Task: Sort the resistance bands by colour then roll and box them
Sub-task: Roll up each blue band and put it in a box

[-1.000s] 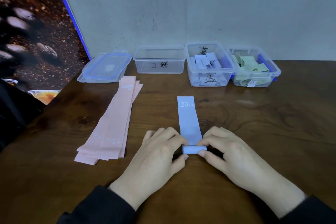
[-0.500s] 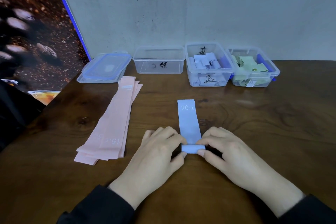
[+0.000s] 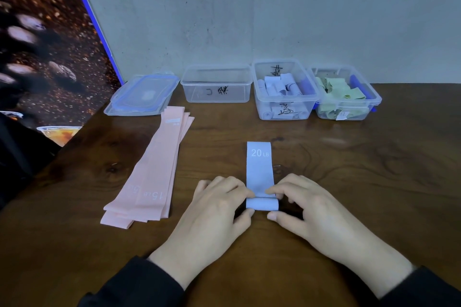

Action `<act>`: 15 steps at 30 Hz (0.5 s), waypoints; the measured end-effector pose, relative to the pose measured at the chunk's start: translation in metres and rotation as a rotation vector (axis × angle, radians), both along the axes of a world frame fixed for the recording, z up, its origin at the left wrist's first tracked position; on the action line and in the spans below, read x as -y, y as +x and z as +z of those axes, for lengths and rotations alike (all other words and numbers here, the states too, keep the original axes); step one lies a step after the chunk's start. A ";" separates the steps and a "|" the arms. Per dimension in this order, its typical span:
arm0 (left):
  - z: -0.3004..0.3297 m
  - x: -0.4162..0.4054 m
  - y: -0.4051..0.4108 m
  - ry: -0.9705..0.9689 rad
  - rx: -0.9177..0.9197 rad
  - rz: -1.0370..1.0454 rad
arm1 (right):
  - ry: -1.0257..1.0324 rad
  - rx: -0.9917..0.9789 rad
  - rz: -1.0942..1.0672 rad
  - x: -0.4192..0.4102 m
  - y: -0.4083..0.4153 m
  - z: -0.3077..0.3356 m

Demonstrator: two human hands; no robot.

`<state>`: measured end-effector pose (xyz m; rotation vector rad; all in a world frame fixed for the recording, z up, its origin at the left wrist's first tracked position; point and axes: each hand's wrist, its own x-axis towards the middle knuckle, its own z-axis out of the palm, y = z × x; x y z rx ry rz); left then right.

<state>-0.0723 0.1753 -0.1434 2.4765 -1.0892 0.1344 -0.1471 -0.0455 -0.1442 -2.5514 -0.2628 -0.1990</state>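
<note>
Glossy wood table [image 3: 349,182], clear-plastic boxes [image 3: 216,87]

A dark wooden table [image 3: 349,182] stands against a pale grey wall [image 3: 249,7].

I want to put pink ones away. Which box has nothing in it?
The left box, next to the lids. The middle box holds blue rolls and the right box holds green bands.

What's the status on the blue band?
Left hand, right hand: both grip the roll. Blue band part rolled, "20 LB" end flat. Path clear.
</note>
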 end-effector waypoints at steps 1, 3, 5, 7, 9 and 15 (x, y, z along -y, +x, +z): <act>0.000 0.000 0.000 0.002 0.000 0.000 | 0.008 -0.003 -0.002 0.000 0.000 0.000; 0.000 0.001 0.000 0.006 0.004 0.001 | 0.012 0.004 0.000 0.000 0.001 0.000; 0.000 0.001 0.000 0.005 -0.001 0.008 | 0.001 0.011 0.001 0.001 0.001 0.001; 0.001 0.000 0.000 0.003 -0.013 0.010 | -0.009 0.006 0.005 0.000 0.002 0.001; 0.001 0.000 0.000 0.008 -0.015 0.002 | -0.016 0.005 0.010 0.000 0.002 0.001; 0.001 0.000 -0.001 -0.003 -0.015 -0.004 | -0.017 -0.007 -0.002 0.000 0.000 0.002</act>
